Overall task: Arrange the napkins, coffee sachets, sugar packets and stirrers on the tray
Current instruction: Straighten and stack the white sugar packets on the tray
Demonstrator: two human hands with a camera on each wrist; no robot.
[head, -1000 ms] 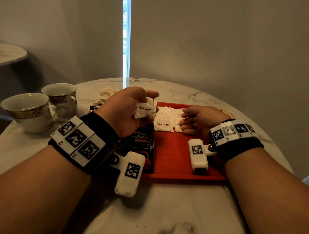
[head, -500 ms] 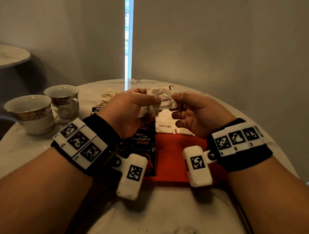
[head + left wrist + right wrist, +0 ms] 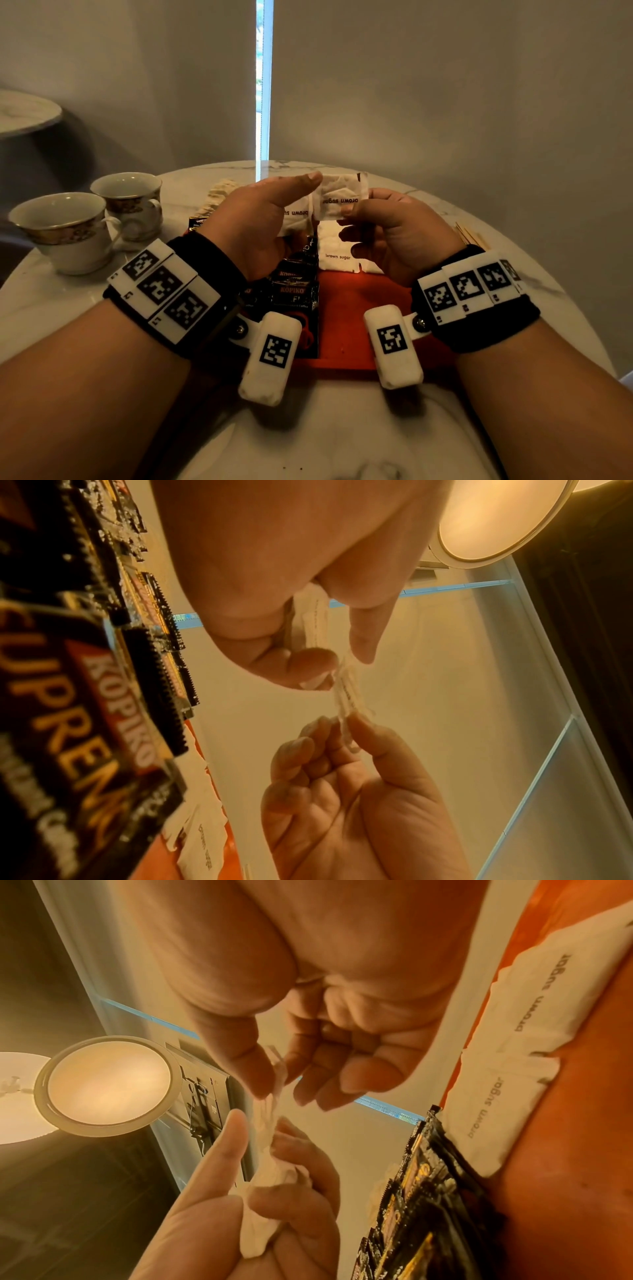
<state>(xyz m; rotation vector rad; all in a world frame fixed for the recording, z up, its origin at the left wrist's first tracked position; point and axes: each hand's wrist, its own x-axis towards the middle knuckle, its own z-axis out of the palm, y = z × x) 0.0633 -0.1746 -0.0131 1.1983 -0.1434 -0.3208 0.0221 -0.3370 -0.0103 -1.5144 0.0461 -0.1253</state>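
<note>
White paper sugar packet (image 3: 343,201) was pinched by the right hand (image 3: 390,236) above the red tray (image 3: 346,301), more packets (image 3: 297,219) being clutched in the left hand (image 3: 260,226); it would best be laid flat beside the far row (image 3: 337,250).

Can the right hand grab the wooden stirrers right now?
Probably not straight away: the right hand is pinching a brown sugar packet. The stirrers lie uncovered just beside its wrist, so once it lets go, likely yes.
</note>
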